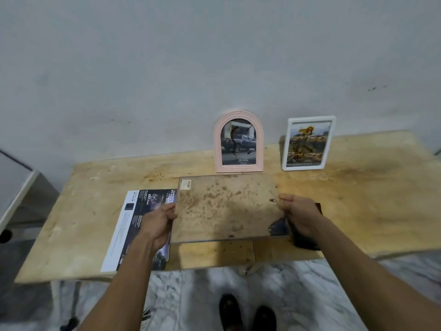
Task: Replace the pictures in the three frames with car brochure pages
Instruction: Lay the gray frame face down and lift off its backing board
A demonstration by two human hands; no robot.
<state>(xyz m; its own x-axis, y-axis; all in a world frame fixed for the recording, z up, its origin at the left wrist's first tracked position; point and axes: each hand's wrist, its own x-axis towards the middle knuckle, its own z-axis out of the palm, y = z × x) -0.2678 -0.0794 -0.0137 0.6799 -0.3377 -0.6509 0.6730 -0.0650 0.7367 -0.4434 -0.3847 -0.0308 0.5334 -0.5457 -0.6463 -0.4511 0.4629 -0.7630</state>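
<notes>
you hold the frame (226, 209) face down over the table (358, 199), left hand (158, 223) gripping its left edge, right hand (299, 213) pinching its right edge beside the brochure (136, 225); keep it level, pressing the backing evenly.

hands (229, 220) grip frame back (226, 209) | brochure (138, 225) left

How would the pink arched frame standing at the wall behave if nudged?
The pink arched plastic frame stands upright on a narrow base on the wooden table, so it would probably tip rather than slide. It looks light for its size. Its glossy front pane shows reflections, so it may be fragile if it falls.
</notes>
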